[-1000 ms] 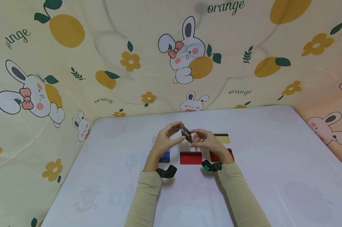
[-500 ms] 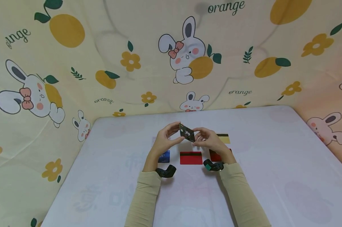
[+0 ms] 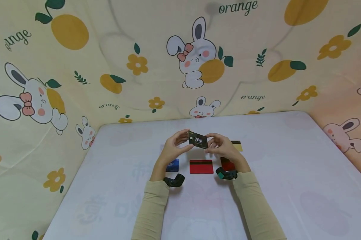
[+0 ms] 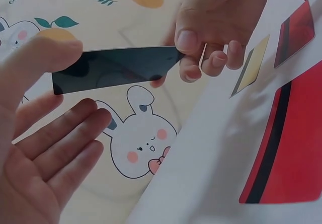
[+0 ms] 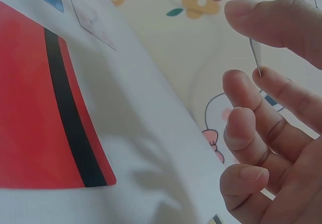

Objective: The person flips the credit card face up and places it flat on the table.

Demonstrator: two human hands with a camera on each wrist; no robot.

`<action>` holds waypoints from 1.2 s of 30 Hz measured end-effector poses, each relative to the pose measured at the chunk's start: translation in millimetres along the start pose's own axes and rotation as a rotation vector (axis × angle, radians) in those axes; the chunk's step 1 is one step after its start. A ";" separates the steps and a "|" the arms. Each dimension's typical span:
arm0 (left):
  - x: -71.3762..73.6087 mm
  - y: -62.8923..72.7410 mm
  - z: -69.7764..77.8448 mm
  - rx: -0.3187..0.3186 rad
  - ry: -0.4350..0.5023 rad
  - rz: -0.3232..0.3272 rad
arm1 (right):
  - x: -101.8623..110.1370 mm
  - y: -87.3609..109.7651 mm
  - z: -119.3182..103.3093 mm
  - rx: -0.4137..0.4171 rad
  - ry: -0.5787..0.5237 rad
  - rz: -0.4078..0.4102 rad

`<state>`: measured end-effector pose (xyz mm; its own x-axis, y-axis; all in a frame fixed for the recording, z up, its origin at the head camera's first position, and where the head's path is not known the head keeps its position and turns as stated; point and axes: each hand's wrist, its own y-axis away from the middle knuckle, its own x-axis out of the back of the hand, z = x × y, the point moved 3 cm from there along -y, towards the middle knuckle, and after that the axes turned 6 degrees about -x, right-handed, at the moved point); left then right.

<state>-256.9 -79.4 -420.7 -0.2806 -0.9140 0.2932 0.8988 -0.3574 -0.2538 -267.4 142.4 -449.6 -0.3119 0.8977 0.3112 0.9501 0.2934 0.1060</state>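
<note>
A black VIP card [image 3: 197, 139] is held up above the table between both hands, its printed face with a chip toward the head camera. My left hand [image 3: 172, 146] pinches its left end between thumb and forefinger; in the left wrist view the card's plain dark back [image 4: 118, 69] shows, with the other left fingers spread below. My right hand [image 3: 223, 146] pinches the opposite end, its remaining fingers loosely curled. From the right wrist view the card [image 5: 255, 50] appears nearly edge-on. Below the hands lies a red card [image 3: 201, 167] with a black stripe.
On the white table [image 3: 114, 186], a blue VIP card [image 3: 173, 165] lies partly behind the left wrist. Another red card [image 3: 227, 164] and a yellow card [image 3: 237, 146] are partly covered by the right hand and wrist. A pale card [image 5: 91, 18] lies beyond the blue one. A patterned cloth [image 3: 156, 43] hangs behind.
The black card has turned from steeply angled to nearly facing the head camera, so its VIP print shows. My right hand has moved slightly right and up; the left has barely moved.
</note>
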 end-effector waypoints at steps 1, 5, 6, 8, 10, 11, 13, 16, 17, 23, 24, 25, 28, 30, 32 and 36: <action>0.0 0.1 -0.2 0.006 -0.002 -0.001 | 0.4 -0.1 0.2 -0.003 0.003 0.005; -0.3 -0.2 -3.3 0.043 0.003 -0.008 | 2.4 -1.2 2.7 -0.014 0.019 0.021; -0.4 -0.4 -4.5 0.050 0.002 -0.008 | 2.7 -1.6 3.5 -0.018 0.018 0.025; -0.4 -0.7 -6.9 0.060 0.003 -0.008 | 3.4 -2.2 4.6 -0.013 0.022 0.029; -0.4 -1.1 -8.2 0.061 -0.009 -0.007 | 3.8 -1.9 3.8 -0.004 0.024 0.032; -0.3 -1.1 -8.6 0.061 -0.017 -0.007 | 3.9 -1.6 3.0 0.001 0.024 0.033; 0.0 -1.0 -9.1 0.062 -0.025 -0.008 | 3.9 -1.0 1.2 0.008 0.025 0.035; 0.4 -1.0 -10.2 0.065 -0.038 -0.004 | 4.0 -0.3 -0.2 0.012 0.030 0.037; 0.5 -1.0 -10.7 0.065 -0.043 -0.002 | 4.2 -0.5 0.1 0.013 0.028 0.037; 1.0 -0.9 -13.1 0.064 -0.099 0.005 | 5.4 -1.1 3.2 0.010 0.011 0.043; 1.1 -0.9 -13.5 0.066 -0.106 0.005 | 5.5 -1.1 3.6 0.009 0.011 0.046; 1.2 -0.8 -13.8 0.069 -0.113 0.004 | 5.6 -1.1 3.7 0.010 0.011 0.048; 1.3 -0.8 -14.6 0.073 -0.129 0.000 | 5.8 -1.0 3.2 0.023 0.013 0.050; 1.2 -1.0 -15.1 0.067 -0.144 0.000 | 5.9 -0.8 2.8 0.024 0.013 0.052; 1.1 -0.9 -15.5 0.057 -0.160 0.000 | 5.8 -0.6 2.5 0.027 0.014 0.051; 0.6 -1.0 -16.3 0.050 -0.182 -0.001 | 6.4 -0.8 3.5 0.021 0.019 0.056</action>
<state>-263.4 -82.7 -435.3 -0.2197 -0.8621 0.4567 0.9155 -0.3439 -0.2087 -270.1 149.0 -451.0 -0.2585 0.9065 0.3339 0.9658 0.2503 0.0681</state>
